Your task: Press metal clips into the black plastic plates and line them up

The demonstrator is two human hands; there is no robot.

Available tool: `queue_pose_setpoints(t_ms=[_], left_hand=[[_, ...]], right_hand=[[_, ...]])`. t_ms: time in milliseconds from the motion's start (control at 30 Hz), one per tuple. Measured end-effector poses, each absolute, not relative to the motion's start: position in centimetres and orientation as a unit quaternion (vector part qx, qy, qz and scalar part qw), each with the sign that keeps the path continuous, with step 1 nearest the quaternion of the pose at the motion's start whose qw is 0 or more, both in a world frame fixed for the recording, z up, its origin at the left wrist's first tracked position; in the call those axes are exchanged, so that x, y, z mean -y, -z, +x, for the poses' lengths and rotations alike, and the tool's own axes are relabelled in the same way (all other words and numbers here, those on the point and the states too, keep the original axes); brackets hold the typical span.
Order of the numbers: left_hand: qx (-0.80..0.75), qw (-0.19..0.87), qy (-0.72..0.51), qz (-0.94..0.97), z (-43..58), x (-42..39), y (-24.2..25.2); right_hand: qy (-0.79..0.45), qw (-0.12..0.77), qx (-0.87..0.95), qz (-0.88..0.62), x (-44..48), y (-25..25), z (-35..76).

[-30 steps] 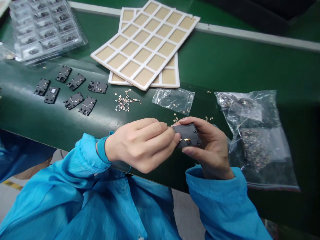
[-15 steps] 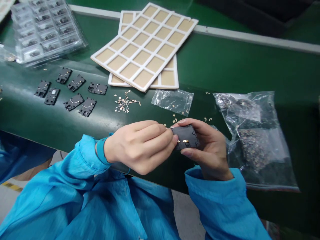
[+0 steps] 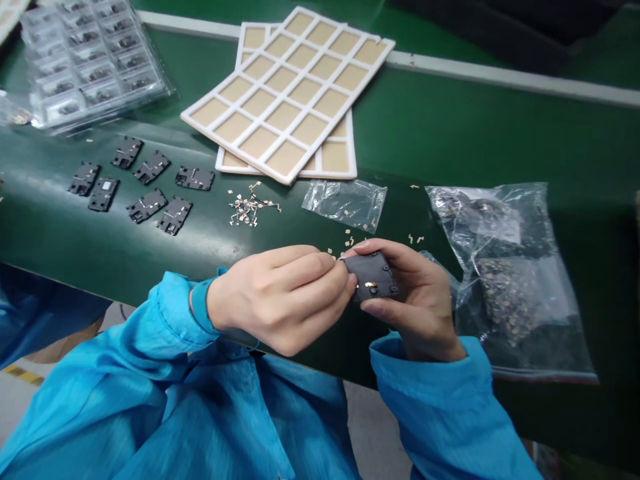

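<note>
Between thumb and fingers, my right hand [image 3: 417, 290] grips a small black plastic housing [image 3: 373, 272] by its right side. Screw holes line its edge, and gold contacts show near the bottom. My left hand [image 3: 285, 293], with a teal band at the wrist, is closed at the housing's left edge. Its fingertips touch the housing; whatever they pinch is hidden. Just beyond the hands lie a few tiny metallic flex pieces [image 3: 349, 232]. Farther left is a loose pile of similar pieces [image 3: 253, 207].
Several black housings [image 3: 145, 205] lie at the left. Behind them stands a clear compartment tray [image 3: 100, 73]. Two white-framed grid boards [image 3: 280, 143] overlap at the back. A small clear bag [image 3: 345, 200] lies before them; a larger bag [image 3: 515, 300] of small parts is at the right.
My left hand has shifted very slightly at the housing's edge, its knuckles a little lower. The housing remains in my right hand, almost unmoved.
</note>
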State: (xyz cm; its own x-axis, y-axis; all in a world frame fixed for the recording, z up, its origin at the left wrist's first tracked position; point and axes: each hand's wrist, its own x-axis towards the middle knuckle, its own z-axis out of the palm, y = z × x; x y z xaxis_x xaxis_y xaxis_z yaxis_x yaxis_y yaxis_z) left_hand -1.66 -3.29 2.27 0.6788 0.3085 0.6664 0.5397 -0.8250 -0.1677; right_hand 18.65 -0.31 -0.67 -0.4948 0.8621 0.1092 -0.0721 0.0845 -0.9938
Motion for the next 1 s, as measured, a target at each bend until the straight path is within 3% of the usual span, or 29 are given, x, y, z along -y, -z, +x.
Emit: queue_pose_setpoints(t_ms=[333,500,733,1000], left_hand=[[0.249,0.161,0.311,-0.903,-1.7,3.4,-2.2],[0.26,0.082,0.304,-0.913,-2.2,3.1,-1.9],[0.336,-0.022,0.388,-0.858,-2.0,3.4,-0.4],[0.339,0.071,0.419,-0.839,-1.3,3.4,0.5]], right_hand=[[-0.599,0.384,0.618,-0.334,0.2,0.9,18.6],[-0.588,0.394,0.616,-0.346,0.1,0.9,18.5],[-0.599,0.413,0.593,-0.346,0.7,0.8,18.5],[-0.592,0.399,0.6,-0.361,0.8,0.5,17.8]])
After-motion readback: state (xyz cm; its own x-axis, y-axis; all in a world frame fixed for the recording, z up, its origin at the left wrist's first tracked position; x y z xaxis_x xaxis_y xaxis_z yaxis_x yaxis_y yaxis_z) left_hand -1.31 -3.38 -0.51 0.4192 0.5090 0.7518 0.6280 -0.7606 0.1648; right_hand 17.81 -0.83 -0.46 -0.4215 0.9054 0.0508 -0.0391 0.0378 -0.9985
